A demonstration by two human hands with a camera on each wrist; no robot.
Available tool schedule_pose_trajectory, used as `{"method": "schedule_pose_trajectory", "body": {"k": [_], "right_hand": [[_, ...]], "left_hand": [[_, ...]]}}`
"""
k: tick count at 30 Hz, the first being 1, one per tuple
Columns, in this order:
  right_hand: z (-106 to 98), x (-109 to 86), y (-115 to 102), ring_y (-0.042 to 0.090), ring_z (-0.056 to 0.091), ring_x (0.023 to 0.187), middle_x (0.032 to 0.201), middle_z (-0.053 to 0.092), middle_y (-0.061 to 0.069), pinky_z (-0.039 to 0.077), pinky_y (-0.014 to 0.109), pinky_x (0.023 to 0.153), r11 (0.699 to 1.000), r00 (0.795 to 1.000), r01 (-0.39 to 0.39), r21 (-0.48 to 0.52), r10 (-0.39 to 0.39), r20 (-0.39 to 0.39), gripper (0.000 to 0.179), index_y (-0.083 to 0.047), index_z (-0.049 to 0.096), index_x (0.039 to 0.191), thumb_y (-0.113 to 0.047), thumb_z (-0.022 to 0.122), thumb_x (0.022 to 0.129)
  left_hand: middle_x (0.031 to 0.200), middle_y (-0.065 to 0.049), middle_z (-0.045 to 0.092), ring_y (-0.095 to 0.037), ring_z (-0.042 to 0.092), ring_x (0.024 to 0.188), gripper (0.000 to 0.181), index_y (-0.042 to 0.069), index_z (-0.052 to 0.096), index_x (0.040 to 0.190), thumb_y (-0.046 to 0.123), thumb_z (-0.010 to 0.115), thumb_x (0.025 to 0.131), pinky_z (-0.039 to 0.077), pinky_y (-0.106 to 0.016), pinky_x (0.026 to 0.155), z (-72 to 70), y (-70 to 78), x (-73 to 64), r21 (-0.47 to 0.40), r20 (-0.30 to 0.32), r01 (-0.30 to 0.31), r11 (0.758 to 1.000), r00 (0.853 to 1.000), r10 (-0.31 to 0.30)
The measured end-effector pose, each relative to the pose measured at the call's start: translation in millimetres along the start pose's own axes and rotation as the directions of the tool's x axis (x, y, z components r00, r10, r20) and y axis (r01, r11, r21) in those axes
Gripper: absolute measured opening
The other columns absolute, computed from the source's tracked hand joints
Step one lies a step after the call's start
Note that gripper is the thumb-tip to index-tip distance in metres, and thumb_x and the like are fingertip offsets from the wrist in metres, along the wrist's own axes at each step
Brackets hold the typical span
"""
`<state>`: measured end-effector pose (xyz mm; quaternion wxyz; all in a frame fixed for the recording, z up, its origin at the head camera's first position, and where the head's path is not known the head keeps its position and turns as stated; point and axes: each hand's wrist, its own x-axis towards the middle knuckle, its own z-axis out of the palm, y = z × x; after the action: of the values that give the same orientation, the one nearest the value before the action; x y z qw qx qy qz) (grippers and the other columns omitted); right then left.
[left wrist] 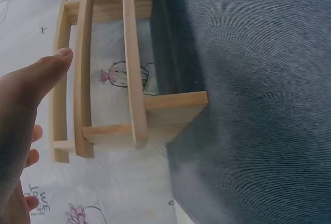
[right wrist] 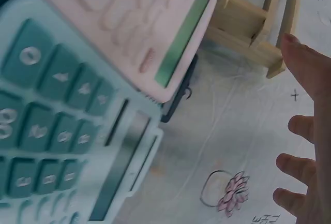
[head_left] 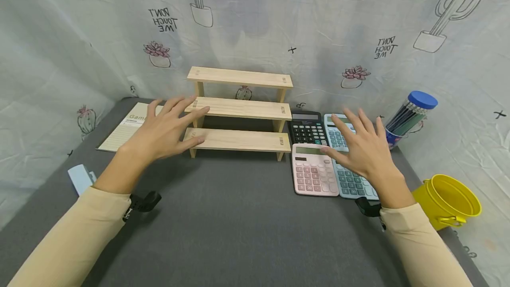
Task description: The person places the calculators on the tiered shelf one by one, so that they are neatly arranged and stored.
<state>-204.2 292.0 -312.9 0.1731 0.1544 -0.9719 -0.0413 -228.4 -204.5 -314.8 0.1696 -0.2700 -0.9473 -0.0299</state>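
My left hand (head_left: 167, 125) is held with spread fingers at the left end of a three-step wooden shelf (head_left: 239, 140), its fingertips overlapping the middle and lowest steps in the head view. In the left wrist view, the thumb points toward the shelf and nothing lies in the hand. Over a group of calculators hovers my right hand (head_left: 364, 149), fingers spread and holding nothing. A pink calculator (head_left: 314, 176) lies beside a blue calculator (head_left: 352, 185), partly covered by that hand. Behind them stand a black calculator (head_left: 307, 133) and another blue calculator (head_left: 336, 136).
At the left are a printed notepad (head_left: 123, 132) and a pale blue object (head_left: 81, 179), partly hidden by the forearm. On the right, a clear tube of pencils (head_left: 410, 116) with a blue lid leans in a blue cup (head_left: 392, 140). A yellow bucket (head_left: 432, 198) stands by the right table edge.
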Motion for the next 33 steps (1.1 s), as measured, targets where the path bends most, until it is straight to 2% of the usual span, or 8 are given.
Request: {"method": "schedule_pose_trajectory", "body": {"k": [10,18,22,29,33], "right_hand": [[10.7,-18.0,17.0,0.051,0.021,0.15,0.167,0.025,0.021,0.008,0.075,0.116,0.999,0.997,-0.042,-0.007,0.043,0.069,0.095,-0.024,0.032,0.162,-0.074,0.062,0.088],[23.6,-33.9,25.8,0.058,0.024,0.146,0.166,0.025,0.024,0.013,0.078,0.113,0.991,0.985,-0.084,0.108,0.067,0.158,0.096,-0.02,0.029,0.163,-0.07,0.063,0.089],[31.1,-40.0,29.1,0.06,0.024,0.145,0.164,0.026,0.026,0.014,0.078,0.112,0.985,0.981,-0.081,0.149,0.053,0.184,0.096,-0.018,0.027,0.164,-0.065,0.067,0.09],[41.2,-49.1,37.1,0.061,0.023,0.145,0.164,0.022,0.03,0.019,0.079,0.109,0.971,0.967,-0.095,0.218,0.038,0.253,0.104,-0.017,0.021,0.165,-0.064,0.072,0.087],[43.2,-52.4,39.1,0.064,0.019,0.144,0.165,0.015,0.031,0.021,0.083,0.104,0.954,0.947,-0.138,0.265,0.049,0.317,0.111,-0.019,0.017,0.166,-0.066,0.074,0.084]], "left_hand": [[0.165,-0.015,0.027,-0.044,0.029,0.147,0.072,0.037,0.038,0.159,0.06,0.064,0.096,0.021,-0.075,0.104,10.9,-6.0,-11.0,-0.041,0.071,0.075,0.996,0.995,-0.072],[0.171,-0.016,0.009,-0.05,0.027,0.146,0.082,0.045,0.027,0.161,0.071,0.062,0.091,0.02,-0.077,0.103,18.6,-10.5,-21.8,-0.071,0.218,0.15,0.986,0.967,-0.131],[0.171,-0.02,0.001,-0.055,0.029,0.144,0.081,0.045,0.027,0.161,0.073,0.06,0.091,0.02,-0.079,0.103,21.0,-11.3,-25.7,-0.073,0.245,0.16,0.984,0.96,-0.137],[0.17,-0.021,0.003,-0.056,0.03,0.143,0.081,0.041,0.03,0.161,0.072,0.06,0.092,0.029,-0.079,0.096,23.1,-10.2,-30.5,-0.084,0.28,0.183,0.98,0.948,-0.153],[0.17,-0.021,0.002,-0.059,0.026,0.144,0.082,0.04,0.029,0.162,0.072,0.059,0.092,0.025,-0.081,0.098,22.9,-11.3,-32.6,-0.101,0.319,0.205,0.974,0.934,-0.163]]}}
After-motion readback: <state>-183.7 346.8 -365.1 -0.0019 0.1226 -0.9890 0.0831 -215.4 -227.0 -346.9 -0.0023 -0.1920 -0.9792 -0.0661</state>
